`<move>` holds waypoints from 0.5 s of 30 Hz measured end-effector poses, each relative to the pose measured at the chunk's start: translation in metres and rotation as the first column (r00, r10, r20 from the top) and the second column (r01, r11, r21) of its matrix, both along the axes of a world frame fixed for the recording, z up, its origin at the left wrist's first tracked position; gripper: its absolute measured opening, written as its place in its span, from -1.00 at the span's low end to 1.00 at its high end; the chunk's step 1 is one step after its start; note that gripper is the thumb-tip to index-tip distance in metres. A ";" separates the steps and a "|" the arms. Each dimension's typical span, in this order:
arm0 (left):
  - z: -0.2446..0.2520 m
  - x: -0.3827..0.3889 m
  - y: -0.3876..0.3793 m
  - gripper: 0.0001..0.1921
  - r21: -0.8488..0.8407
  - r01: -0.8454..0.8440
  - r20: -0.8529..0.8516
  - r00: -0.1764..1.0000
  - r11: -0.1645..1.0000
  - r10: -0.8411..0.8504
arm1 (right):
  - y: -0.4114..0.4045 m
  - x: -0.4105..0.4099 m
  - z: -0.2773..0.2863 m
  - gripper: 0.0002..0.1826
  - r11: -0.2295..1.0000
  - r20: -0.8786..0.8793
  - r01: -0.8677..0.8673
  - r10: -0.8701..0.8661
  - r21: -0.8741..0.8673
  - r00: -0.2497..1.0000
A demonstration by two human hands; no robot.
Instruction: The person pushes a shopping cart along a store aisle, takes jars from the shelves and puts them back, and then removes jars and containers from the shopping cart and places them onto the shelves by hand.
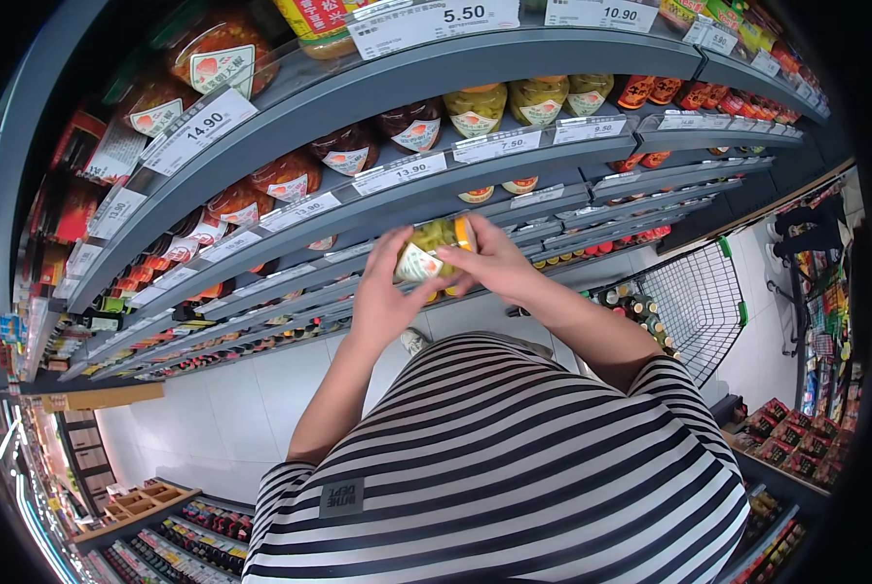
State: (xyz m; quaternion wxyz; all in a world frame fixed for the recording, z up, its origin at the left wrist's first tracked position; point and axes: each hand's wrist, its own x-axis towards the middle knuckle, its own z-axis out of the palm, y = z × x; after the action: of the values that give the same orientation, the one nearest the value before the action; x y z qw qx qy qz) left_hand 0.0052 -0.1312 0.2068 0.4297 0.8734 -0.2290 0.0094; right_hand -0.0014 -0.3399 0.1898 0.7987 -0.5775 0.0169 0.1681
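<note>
Between my two hands is a glass jar of green pickled peppers, tilted on its side, with an orange lid pointing right. My left hand holds the base end of the jar. On the other end, my right hand grips by the lid, its thumb lying over the glass beside the white label. Just beyond my hands, similar jars of green peppers stand on a grey shelf with price tags along its edge.
Jars of red chili sauce line the shelf at left. A wire shopping cart with green corners stands at right, holding several bottles. A person's legs show at far right. Behind me are a low display and stacked boxes.
</note>
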 end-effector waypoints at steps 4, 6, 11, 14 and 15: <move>-0.025 0.020 -0.002 -0.23 0.123 -0.109 0.163 0.983 0.986 0.088 | 0.017 0.027 -0.018 -0.18 0.743 0.545 0.384 -0.031 -0.548 0.838; -0.034 0.030 -0.003 -0.24 0.202 -0.131 0.218 0.972 0.971 0.086 | 0.020 0.039 -0.021 -0.21 0.645 0.585 0.428 0.037 -0.633 0.810; -0.043 0.049 -0.008 -0.39 0.214 -0.109 0.061 0.993 0.971 0.098 | 0.026 0.075 -0.011 -0.34 0.421 0.548 0.426 0.231 -0.801 0.804; -0.055 0.057 -0.008 -0.47 0.186 -0.120 0.127 0.987 0.975 0.098 | 0.027 0.094 -0.016 -0.45 0.446 0.622 0.486 0.234 -0.752 0.747; -0.058 0.058 -0.008 -0.47 0.186 -0.116 0.127 0.987 0.976 0.093 | 0.028 0.099 -0.018 -0.44 0.468 0.619 0.469 0.243 -0.749 0.747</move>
State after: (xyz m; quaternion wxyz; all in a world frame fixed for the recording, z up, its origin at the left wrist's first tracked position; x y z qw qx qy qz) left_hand 0.0637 -0.1395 0.1489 0.3278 0.9196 -0.2075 0.0613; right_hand 0.0972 -0.3116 0.1718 0.3483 -0.9172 -0.1379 -0.1359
